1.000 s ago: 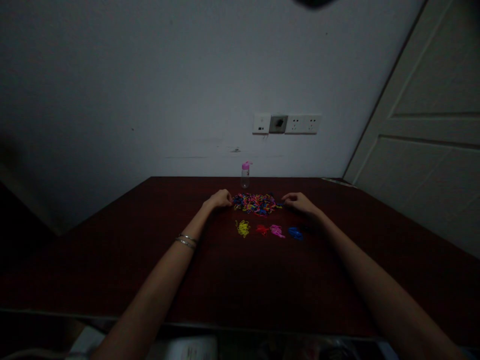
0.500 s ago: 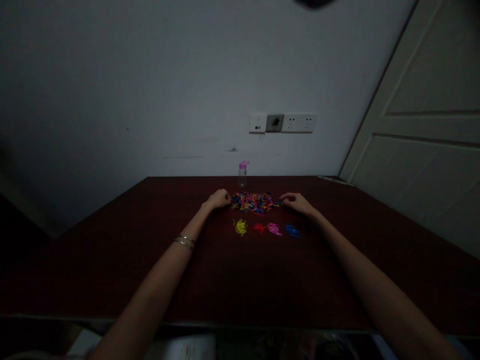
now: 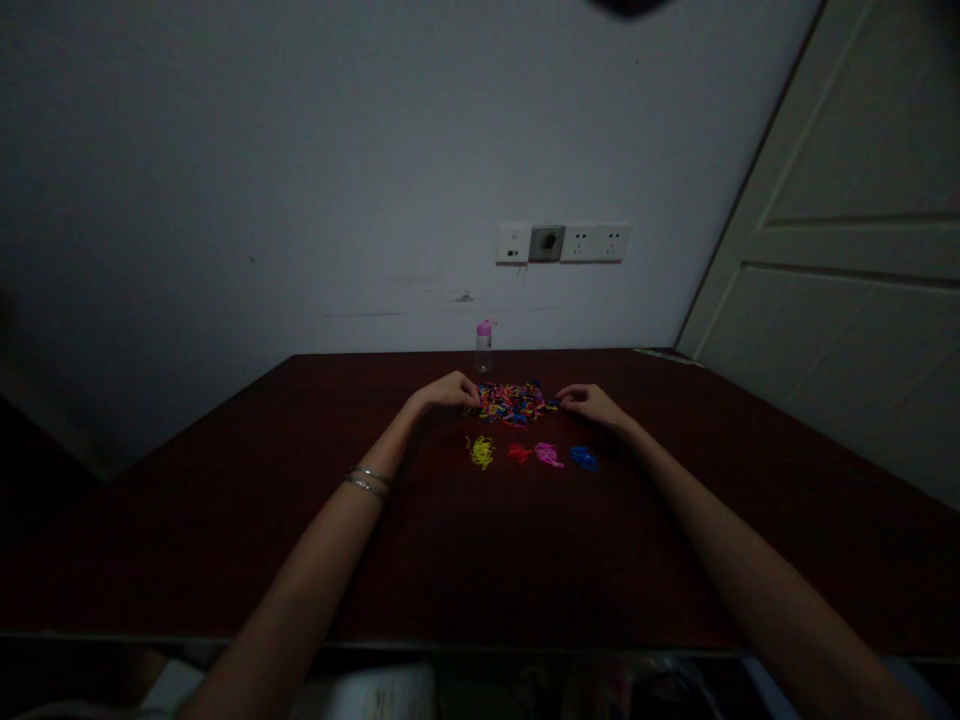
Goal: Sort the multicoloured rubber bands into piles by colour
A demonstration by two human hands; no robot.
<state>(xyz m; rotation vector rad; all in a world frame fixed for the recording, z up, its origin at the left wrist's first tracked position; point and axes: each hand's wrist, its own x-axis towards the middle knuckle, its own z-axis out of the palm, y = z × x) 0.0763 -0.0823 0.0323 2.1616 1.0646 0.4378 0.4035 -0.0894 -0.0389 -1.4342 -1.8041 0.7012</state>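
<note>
A mixed pile of small colourful bands [image 3: 514, 402] lies between my two hands. At its left edge my left hand [image 3: 452, 390] is closed, its fingertips against the bands; anything in them is hidden. My right hand [image 3: 589, 402] rests at the pile's right edge, thumb and fingers pinched near a few dark bands, too small to make out. Nearer to me four single-colour heaps lie in a row: yellow [image 3: 481, 453], red [image 3: 518, 454], pink [image 3: 548, 455] and blue [image 3: 583, 458].
A clear bottle with a pink lid [image 3: 484, 347] stands behind the pile on the dark red table [image 3: 525, 560]. The wall behind carries sockets [image 3: 595, 243]. A pale door [image 3: 840, 230] is at the right. Blurred items lie below the table's front edge.
My left hand has moved right, over the left edge of the mixed pile. My right hand has hardly moved. The view has shifted slightly.
</note>
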